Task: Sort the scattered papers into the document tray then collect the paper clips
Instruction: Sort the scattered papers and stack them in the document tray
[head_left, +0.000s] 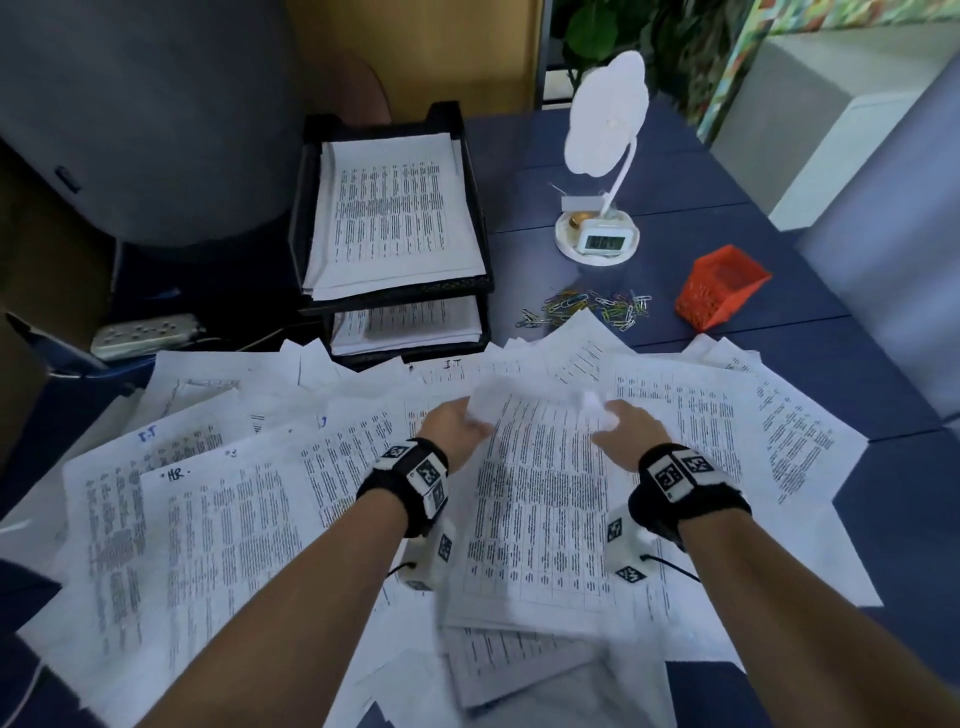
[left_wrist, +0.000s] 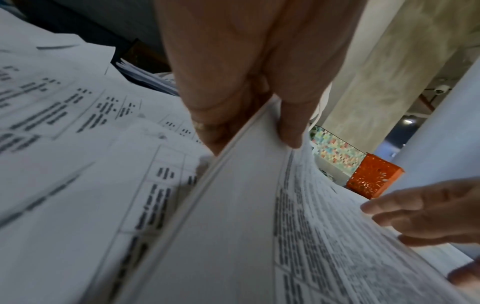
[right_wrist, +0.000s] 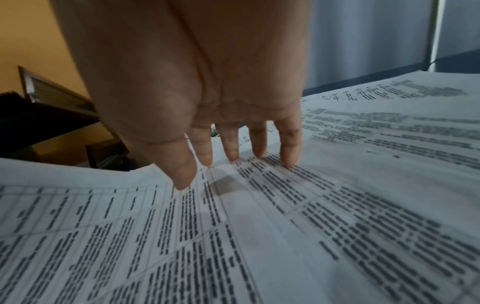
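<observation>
Printed sheets (head_left: 223, 499) lie scattered over the blue desk. My left hand (head_left: 457, 423) pinches the far left corner of a thin stack of sheets (head_left: 540, 499), thumb on top and fingers (left_wrist: 207, 123) beneath, lifting that edge (left_wrist: 233, 164). My right hand (head_left: 626, 428) lies open on the stack's right part, its straight fingertips (right_wrist: 288, 160) touching the page. The black two-tier document tray (head_left: 306, 218) stands behind, with papers in both tiers. Coloured paper clips (head_left: 587, 306) lie in a loose heap right of the tray.
An orange mesh box (head_left: 719, 286) sits right of the clips. A white desk fan with a small clock (head_left: 602, 239) stands at the back. A power strip (head_left: 145, 335) lies left of the tray. The blue desk's right edge (head_left: 883, 364) is near.
</observation>
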